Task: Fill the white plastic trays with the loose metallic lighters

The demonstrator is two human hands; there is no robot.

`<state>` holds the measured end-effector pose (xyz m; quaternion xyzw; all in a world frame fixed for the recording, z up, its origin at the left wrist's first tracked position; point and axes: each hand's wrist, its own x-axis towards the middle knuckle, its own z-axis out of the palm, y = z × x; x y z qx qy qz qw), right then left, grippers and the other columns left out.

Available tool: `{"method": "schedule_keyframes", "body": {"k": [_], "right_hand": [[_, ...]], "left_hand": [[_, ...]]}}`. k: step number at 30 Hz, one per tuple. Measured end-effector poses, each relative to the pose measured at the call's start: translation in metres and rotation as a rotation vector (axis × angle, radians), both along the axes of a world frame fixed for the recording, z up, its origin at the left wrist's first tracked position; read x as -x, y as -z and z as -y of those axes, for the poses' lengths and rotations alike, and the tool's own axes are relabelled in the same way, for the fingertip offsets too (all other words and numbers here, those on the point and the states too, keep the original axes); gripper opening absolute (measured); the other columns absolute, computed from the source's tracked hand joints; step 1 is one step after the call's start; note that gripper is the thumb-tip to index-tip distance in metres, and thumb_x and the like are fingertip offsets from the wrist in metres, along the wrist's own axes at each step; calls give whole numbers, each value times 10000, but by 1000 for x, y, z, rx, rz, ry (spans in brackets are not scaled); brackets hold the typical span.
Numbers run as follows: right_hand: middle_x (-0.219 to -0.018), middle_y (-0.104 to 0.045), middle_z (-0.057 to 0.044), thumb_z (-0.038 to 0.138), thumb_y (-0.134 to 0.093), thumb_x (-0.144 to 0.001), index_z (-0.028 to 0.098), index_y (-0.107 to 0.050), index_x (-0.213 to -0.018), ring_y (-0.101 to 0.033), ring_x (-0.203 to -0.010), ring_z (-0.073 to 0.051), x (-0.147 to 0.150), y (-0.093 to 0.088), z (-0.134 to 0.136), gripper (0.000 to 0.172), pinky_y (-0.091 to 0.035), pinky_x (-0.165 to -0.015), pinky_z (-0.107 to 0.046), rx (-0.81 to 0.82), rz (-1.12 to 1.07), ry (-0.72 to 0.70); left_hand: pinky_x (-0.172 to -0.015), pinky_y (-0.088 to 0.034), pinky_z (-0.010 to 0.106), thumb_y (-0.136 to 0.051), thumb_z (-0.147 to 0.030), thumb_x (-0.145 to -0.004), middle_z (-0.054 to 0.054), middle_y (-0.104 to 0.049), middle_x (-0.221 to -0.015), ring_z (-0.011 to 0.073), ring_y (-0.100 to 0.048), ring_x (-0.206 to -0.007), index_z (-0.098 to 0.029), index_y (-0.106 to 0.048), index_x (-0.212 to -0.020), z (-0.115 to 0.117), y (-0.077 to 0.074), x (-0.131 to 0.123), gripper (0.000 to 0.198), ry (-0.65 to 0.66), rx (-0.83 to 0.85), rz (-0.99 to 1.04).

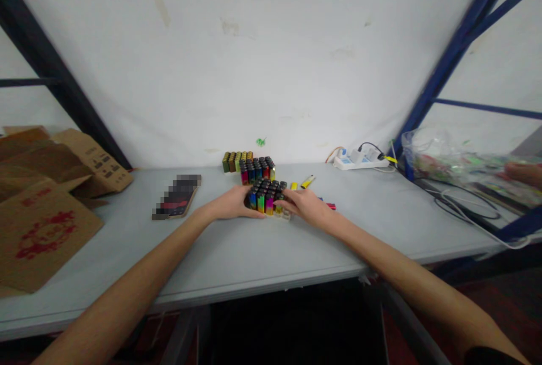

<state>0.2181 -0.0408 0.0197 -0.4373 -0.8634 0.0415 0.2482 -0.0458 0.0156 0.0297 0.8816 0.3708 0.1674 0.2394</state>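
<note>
A clear tray (284,217) of upright lighters (261,203) with black tops and shiny blue, green, pink and yellow bodies is between my hands. My left hand (235,203) is wrapped round its left side, thumb along the front lower edge. At the right end, my right hand (308,207) closes thumb and fingers on a lighter (279,205); its fingers partly hide the lighters there. Just behind stands another group of black-topped lighters (258,169). A third group, greenish-yellow lighters (236,161), is farther back on the left.
Loose yellow lighters (307,182) and a red item (331,205) lie by my right hand. A phone (178,196) lies left, beside cardboard boxes (55,235). A power strip (359,161) sits against the wall. Right of the blue frame (440,79), another person's hand (524,174) is near plastic bags.
</note>
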Motion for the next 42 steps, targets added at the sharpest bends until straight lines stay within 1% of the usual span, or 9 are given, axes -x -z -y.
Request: {"method": "schedule_keyframes", "body": {"k": [5, 9, 13, 19, 23, 30, 35, 38, 42], "right_hand": [[-707, -640, -49, 600, -493, -1042, 185, -625, -807, -498, -583, -143, -4, -5, -1, 495, -256, -595, -284, -13, 31, 27], [-652, -608, -16, 583, -433, -1067, 185, -634, -766, -488, -581, -135, -28, -16, -10, 538, -302, -617, -274, 41, -56, -6], [-746, -686, -50, 482, -531, -1033, 176, -714, -854, -549, -639, -162, -67, -24, -24, 399, -384, -659, -289, 59, -87, 37], [-967, -770, -98, 475, -727, -882, 185, -784, -990, -685, -850, -233, -107, -19, -34, 314, -500, -787, -341, 301, -14, -3], [-946, -764, -86, 440, -737, -863, 177, -764, -936, -690, -855, -229, -105, -12, -37, 274, -507, -776, -324, 362, 34, -9], [-815, -742, -69, 375, -650, -936, 158, -677, -1002, -657, -711, -194, -103, -15, -37, 229, -473, -680, -305, 303, -53, 67], [-817, -716, -45, 534, -661, -922, 158, -676, -1090, -613, -648, -154, -92, -23, -31, 411, -477, -644, -293, 251, -406, 27], [-862, -701, -56, 584, -739, -845, 157, -711, -1007, -574, -680, -145, -80, -29, -25, 458, -465, -623, -285, 288, -625, -39], [-735, -604, -1, 599, -767, -815, 156, -698, -915, -509, -651, -130, -65, -32, -17, 459, -428, -608, -282, 365, -755, -80]], "left_hand": [[-1000, -563, 441, -850, -631, -673, 92, -760, -1267, 340, -710, -1126, -192, -677, -1252, 1, -1, -1, 746, 3, 0, 15], [-1044, -544, 440, -849, -636, -680, 101, -735, -1322, 349, -693, -1178, -185, -656, -1295, 2, -3, -1, 787, 2, 2, 1], [-1043, -549, 442, -844, -680, -662, 102, -733, -1323, 362, -689, -1184, -189, -669, -1277, 1, -3, 0, 806, -14, -1, -11], [-1039, -555, 443, -839, -692, -666, 99, -738, -1308, 351, -698, -1159, -186, -657, -1287, -1, 0, 1, 821, -12, 3, -2], [-1052, -548, 453, -844, -683, -663, 95, -736, -1315, 351, -693, -1173, -195, -657, -1293, -1, 1, 1, 819, -9, -3, 5], [-1061, -540, 441, -844, -665, -675, 91, -734, -1326, 344, -690, -1179, -187, -670, -1287, 1, -3, 0, 795, 14, 0, 8], [-1041, -551, 442, -837, -674, -674, 86, -750, -1293, 346, -698, -1159, -195, -683, -1277, 1, -4, -1, 786, 6, 1, -3], [-1035, -553, 435, -837, -676, -669, 88, -748, -1296, 347, -699, -1157, -189, -685, -1257, 1, -3, 0, 779, 2, -1, -10], [-1031, -551, 418, -838, -664, -681, 88, -738, -1318, 338, -704, -1147, -183, -673, -1283, 1, -4, 0, 788, 13, -4, -9]]}}
